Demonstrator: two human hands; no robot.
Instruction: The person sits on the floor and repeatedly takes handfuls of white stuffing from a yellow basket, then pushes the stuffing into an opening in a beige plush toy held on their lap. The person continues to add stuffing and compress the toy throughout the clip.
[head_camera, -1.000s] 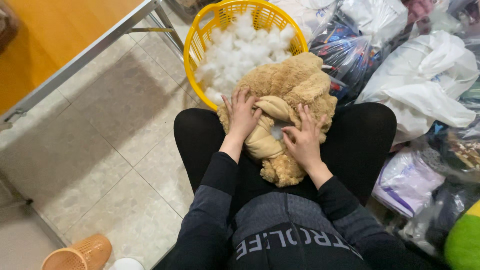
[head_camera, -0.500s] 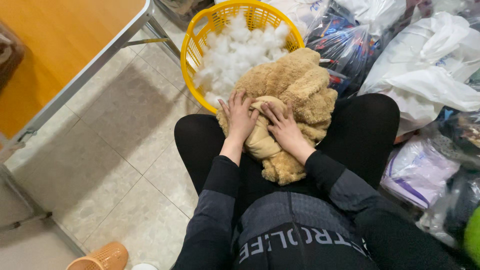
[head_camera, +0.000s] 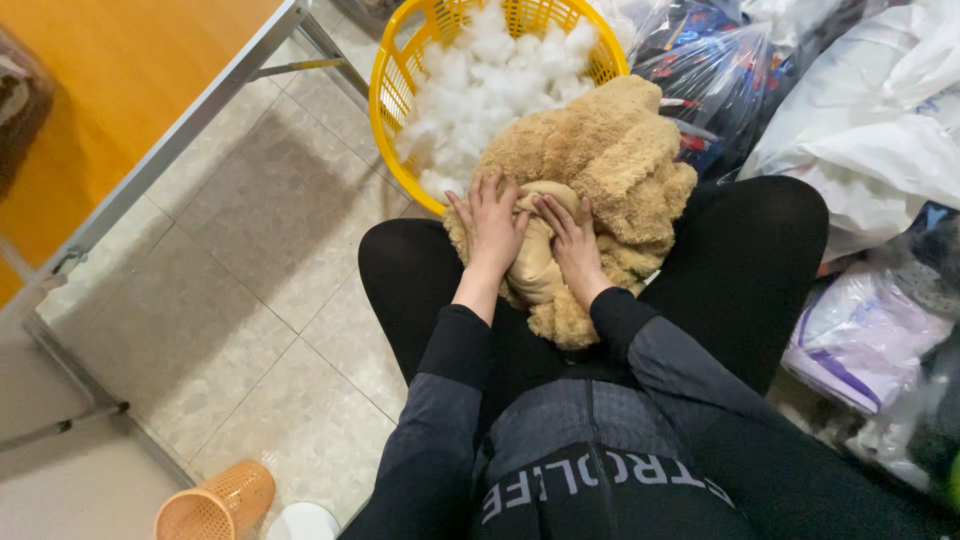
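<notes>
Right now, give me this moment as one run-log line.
left hand: pressing on tan plush toy | right hand: pressing beside it | toy: on lap | yellow basket of white stuffing: just beyond

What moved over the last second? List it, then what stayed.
The right hand slid left across the plush toy, closing on the left hand; both now press its smooth patch. The left hand stayed put, the toy stayed on the lap, and the yellow basket is unchanged.

I see both hands pressed flat on a tan plush toy (head_camera: 600, 170) lying across my lap: left hand (head_camera: 495, 225) on its near left edge, right hand (head_camera: 570, 240) just beside it. Beyond the toy stands a yellow basket (head_camera: 392, 90) of white stuffing (head_camera: 480, 85).
</notes>
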